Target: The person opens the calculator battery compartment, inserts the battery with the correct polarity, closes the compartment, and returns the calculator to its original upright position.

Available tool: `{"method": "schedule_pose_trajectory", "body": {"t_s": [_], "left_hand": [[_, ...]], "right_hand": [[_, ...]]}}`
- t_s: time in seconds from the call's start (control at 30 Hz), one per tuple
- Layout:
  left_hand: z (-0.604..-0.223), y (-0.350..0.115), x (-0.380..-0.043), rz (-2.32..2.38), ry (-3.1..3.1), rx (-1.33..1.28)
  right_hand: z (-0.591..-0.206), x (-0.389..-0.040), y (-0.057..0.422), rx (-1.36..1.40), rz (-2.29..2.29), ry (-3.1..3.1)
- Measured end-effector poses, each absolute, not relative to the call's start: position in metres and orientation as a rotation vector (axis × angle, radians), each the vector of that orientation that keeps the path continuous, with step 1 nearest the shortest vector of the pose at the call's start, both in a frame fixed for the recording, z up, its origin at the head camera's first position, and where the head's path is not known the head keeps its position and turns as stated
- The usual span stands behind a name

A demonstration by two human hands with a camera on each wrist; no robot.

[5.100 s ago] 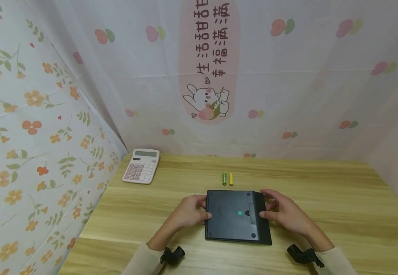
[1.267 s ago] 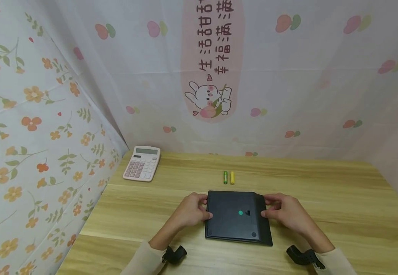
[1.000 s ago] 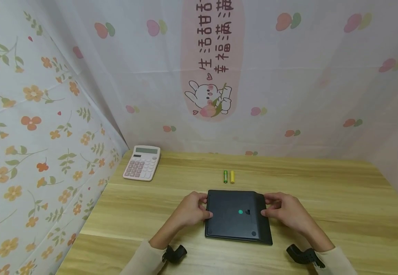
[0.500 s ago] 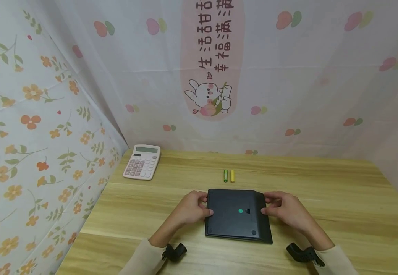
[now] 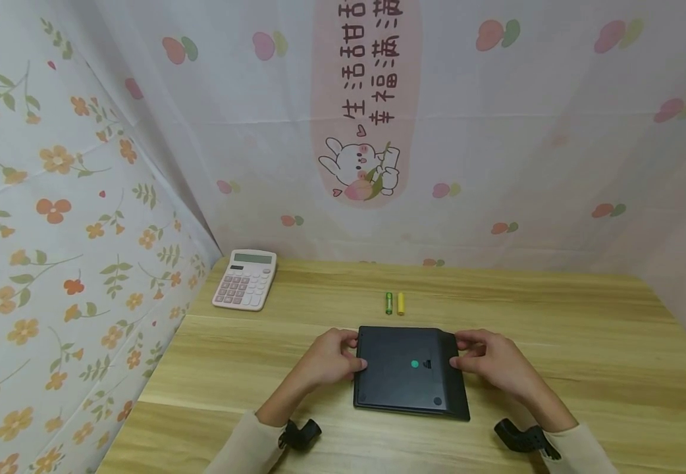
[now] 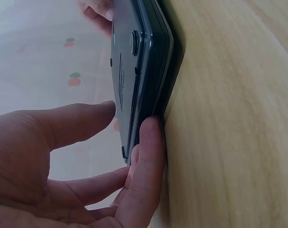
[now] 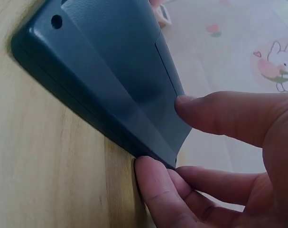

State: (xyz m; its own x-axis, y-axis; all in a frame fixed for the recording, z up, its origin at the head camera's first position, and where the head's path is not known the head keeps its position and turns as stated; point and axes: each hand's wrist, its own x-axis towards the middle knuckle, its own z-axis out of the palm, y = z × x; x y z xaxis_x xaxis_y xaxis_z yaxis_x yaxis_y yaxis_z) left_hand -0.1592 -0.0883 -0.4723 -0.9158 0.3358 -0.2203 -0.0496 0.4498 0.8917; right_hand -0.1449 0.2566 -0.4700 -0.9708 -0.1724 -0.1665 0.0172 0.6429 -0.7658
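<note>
A black calculator, as its shape suggests, lies back side up on the table, its keys hidden. Its back carries a green round sticker, a small latch and dark feet. My left hand grips the left edge, thumb over the back and fingers at the side and below. On the opposite edge, my right hand pinches the thicker, sloped end between thumb and fingers. Both wrist views show the thumbs on the back side and fingertips low along the rim. Beyond the calculator lie a green battery and a yellow battery.
A pink-and-white calculator rests at the table's far left corner. The wooden table meets a printed cloth at the back, and a floral cloth hangs on the left.
Since the oldest frame, the right fingers have shifted slightly along the edge, and the calculator's back looks darker with fewer visible markings. Over the last second, hands and calculator stay practically still.
</note>
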Motion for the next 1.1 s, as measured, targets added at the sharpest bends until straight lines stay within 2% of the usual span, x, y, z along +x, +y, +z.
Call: {"method": "schedule_pose_trajectory", "body": {"t_s": [0.53,0.8,1.1], "left_hand": [[-0.474,-0.089,-0.156,1.496,2.369,0.248],[-0.471,-0.088,-0.155,1.554,2.346,0.247],[-0.469,-0.087,-0.153,1.504,2.421,0.282]], "right_hand": [[-0.468,-0.143,0.258,-0.224,-1.275,2.674],[-0.461,-0.139,0.253,-0.529,-1.326,2.707],[-0.455,-0.135,0.242,-0.873,-1.165,2.721]]}}
